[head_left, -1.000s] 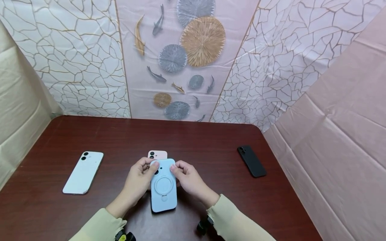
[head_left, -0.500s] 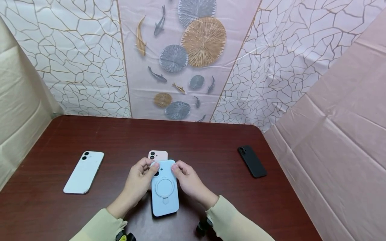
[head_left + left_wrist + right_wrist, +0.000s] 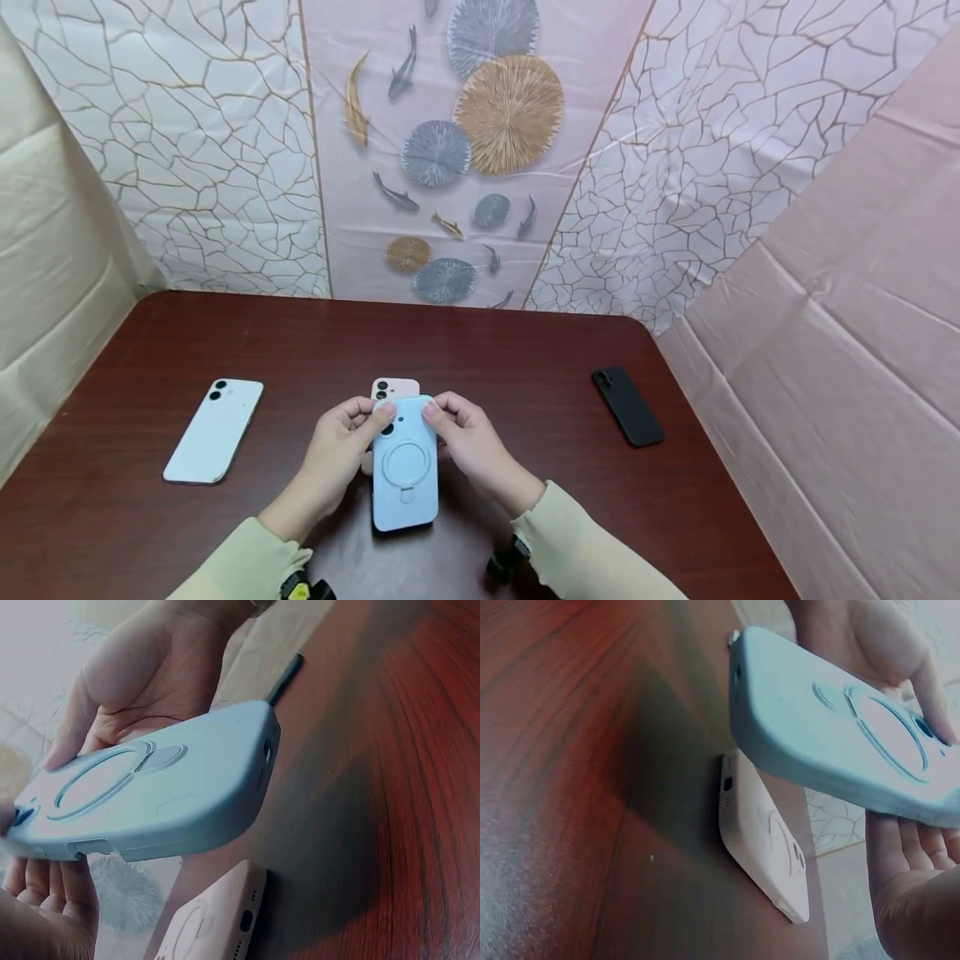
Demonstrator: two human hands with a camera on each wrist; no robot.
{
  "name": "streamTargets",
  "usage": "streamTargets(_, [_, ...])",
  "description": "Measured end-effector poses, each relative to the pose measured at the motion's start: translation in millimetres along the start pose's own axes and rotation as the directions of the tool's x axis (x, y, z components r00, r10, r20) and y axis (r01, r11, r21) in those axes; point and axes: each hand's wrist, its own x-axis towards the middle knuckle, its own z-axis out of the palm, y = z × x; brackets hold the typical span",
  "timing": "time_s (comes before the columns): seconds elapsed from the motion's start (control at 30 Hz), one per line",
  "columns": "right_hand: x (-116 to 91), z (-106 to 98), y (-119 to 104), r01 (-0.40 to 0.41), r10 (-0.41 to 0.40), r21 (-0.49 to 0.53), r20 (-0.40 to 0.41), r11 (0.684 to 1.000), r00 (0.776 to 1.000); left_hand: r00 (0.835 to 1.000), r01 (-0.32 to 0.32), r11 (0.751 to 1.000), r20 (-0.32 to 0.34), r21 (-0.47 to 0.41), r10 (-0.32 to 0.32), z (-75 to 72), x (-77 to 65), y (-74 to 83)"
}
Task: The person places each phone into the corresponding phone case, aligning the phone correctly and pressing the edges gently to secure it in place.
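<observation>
A phone in a light blue case [image 3: 406, 492], with a ring stand on its back, is held up by both hands above the table. Near its camera corner, the left hand [image 3: 336, 446] grips one upper side, thumb on the back. Opposite it, the right hand [image 3: 474, 446] pinches the other upper corner, its thumb also on the back. Under and behind this phone lies a pink phone [image 3: 403, 387], mostly covered in the head view. Both wrist views show the blue case [image 3: 202, 780] apart from the pink phone [image 3: 761, 832] below.
A white phone [image 3: 213, 432] lies back-up on the left of the dark red table [image 3: 495, 350]. Toward the right edge lies a black phone [image 3: 628, 407]. Patterned cloth [image 3: 225, 150] hangs behind the table, with plain cloth at both sides.
The blue-cased phone shifts and tilts slightly, its lower end first swinging a little toward the person and right, then back. Both hands keep their hold. The head view tilts up slightly.
</observation>
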Motion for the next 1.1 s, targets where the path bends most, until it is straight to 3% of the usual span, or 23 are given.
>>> streamTargets(0.23, [0,-6,0,0.022,-0.022,0.007,0.064,1.0,0.998,0.998,0.001,0.999,0.056,-0.035,0.001,-3.9,2.1,-1.7])
streamTargets(0.43, [2,-9,4,-0.024,0.008,0.131,0.12,0.991,0.993,0.994,0.016,0.997,0.106,-0.081,-0.008,-3.7,3.2,-4.1])
streamTargets(0.57, [4,-8,8,-0.101,0.063,0.216,0.177,0.971,0.982,0.997,0.023,0.998,0.079,-0.066,-0.018,-2.6,4.1,-4.9])
streamTargets(0.67, [4,-6,11,-0.136,0.095,0.206,0.199,0.969,0.975,0.999,0.026,0.998,0.036,-0.052,-0.024,-1.9,4.6,-5.4])
streamTargets(0.93, [3,-9,12,-0.072,0.068,0.05,0.075,0.996,0.995,1.0,0.006,1.0,0.023,0.001,-0.006,1.7,3.7,-3.3])
streamTargets(1.03, [5,-13,12,-0.049,0.048,0.039,0.027,0.998,0.998,0.997,0.023,1.0,0.074,0.016,-0.024,2.1,3.3,-3.7])
streamTargets(1.1, [6,-16,11,-0.038,0.038,0.043,-0.002,0.998,0.999,0.989,0.038,0.999,0.142,0.038,-0.043,1.4,2.7,-6.2])
